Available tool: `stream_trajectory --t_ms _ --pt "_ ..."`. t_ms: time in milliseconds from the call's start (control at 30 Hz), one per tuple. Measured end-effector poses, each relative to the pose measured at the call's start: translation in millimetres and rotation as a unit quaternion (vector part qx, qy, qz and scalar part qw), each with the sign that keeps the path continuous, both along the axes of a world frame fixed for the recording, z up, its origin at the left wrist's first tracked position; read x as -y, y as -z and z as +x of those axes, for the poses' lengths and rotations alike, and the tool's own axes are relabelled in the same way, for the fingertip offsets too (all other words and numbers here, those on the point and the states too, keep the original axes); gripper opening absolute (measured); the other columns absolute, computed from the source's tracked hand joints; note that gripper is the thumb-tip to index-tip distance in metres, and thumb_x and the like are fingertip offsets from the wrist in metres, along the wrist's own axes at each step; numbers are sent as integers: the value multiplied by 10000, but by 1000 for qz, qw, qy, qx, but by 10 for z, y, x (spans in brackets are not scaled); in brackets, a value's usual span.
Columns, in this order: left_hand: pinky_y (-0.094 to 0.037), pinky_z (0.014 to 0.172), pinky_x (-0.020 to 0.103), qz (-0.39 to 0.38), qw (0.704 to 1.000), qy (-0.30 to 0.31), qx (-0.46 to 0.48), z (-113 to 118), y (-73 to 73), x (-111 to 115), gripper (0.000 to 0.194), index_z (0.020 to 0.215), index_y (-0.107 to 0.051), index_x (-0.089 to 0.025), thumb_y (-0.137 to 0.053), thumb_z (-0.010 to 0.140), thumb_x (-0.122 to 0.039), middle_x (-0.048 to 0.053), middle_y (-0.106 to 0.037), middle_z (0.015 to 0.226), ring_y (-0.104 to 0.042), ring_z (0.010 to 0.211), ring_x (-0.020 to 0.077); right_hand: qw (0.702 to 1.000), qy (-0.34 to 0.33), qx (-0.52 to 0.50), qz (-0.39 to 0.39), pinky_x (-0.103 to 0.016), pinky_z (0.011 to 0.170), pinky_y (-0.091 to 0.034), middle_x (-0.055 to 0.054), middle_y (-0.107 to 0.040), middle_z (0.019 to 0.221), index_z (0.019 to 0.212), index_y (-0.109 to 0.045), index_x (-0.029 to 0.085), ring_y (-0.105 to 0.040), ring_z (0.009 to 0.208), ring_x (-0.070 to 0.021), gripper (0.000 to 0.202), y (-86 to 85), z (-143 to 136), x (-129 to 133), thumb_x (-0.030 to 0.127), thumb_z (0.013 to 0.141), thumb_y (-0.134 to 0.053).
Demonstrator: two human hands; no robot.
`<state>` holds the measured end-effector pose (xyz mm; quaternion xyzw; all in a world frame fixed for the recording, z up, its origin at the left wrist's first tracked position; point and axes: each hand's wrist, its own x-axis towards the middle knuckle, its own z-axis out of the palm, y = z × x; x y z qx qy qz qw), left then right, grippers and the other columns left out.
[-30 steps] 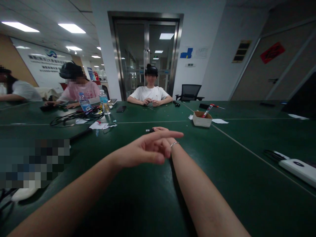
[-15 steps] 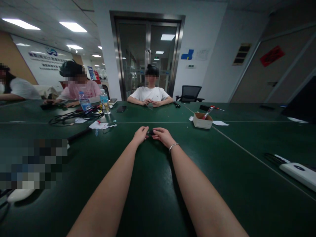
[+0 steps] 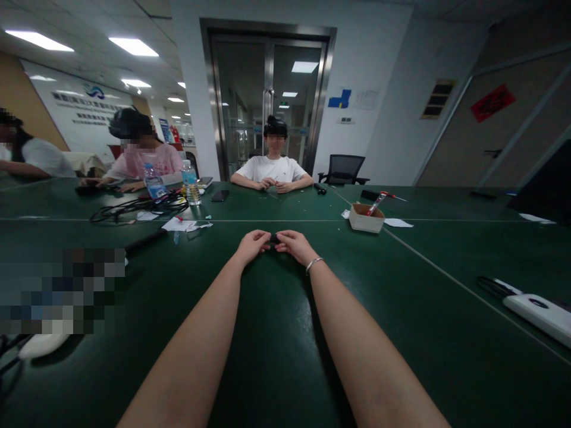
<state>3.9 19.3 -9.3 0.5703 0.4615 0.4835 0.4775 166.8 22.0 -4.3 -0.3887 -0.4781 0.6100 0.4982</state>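
Observation:
Out in front of me, over the green table, both hands meet around a small dark object. It looks black and short; its kind is too small to make out. My left hand pinches its left side between thumb and fingertips. From the other side my right hand, with a silver bangle on the wrist, has its thumb and fingers closed on it. The fingertips hide much of the object.
Ahead and right stands a small open box with a red-and-white item leaning in it. Bottles, black cables and paper scraps lie left. A white device is at right. A person in white sits opposite.
My left hand has turned slightly and its fingertips have come in closer over the dark object. The right hand stays nearly in place.

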Motion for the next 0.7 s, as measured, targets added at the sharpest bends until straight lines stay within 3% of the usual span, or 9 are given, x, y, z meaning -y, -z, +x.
stream_trajectory --t_ms 167,367,533,633,700 --pt "-428 593 256 48 999 -5 -16 30 -4 28 279 879 -618 -141 -682 697 -342 35 -640 699 -599 624 131 1000 -8 8 2 -197 499 -545 -52 -658 622 850 -572 104 -636 501 -109 84 -2 5 0 130 807 -640" --pt "-427 589 263 56 998 -20 -26 11 28 13 232 842 -609 -141 -646 722 -335 37 -636 693 -596 640 142 1000 -10 12 4 -194 486 -542 -55 -656 597 845 -576 107 -632 506 -108 56 -17 -1 13 145 831 -614" --pt "-445 643 276 95 995 -11 -13 -15 71 -31 260 861 -625 -151 -698 654 -291 33 -640 736 -597 696 149 999 -13 32 5 -190 465 -532 -62 -653 585 827 -569 107 -618 477 -103 88 -39 -9 26 187 850 -598" --pt "-457 694 298 93 996 -16 0 -32 81 -41 266 868 -626 -153 -700 646 -280 38 -643 757 -602 730 157 999 -24 25 8 -188 477 -535 -51 -660 603 919 -562 113 -625 484 -103 105 -55 3 41 163 838 -607" --pt "-461 718 314 88 996 -22 3 -44 85 -47 266 876 -624 -153 -694 649 -273 37 -642 755 -603 731 160 999 -37 10 13 -186 498 -542 -38 -671 641 995 -554 124 -635 503 -101 218 -58 16 47 96 796 -638"
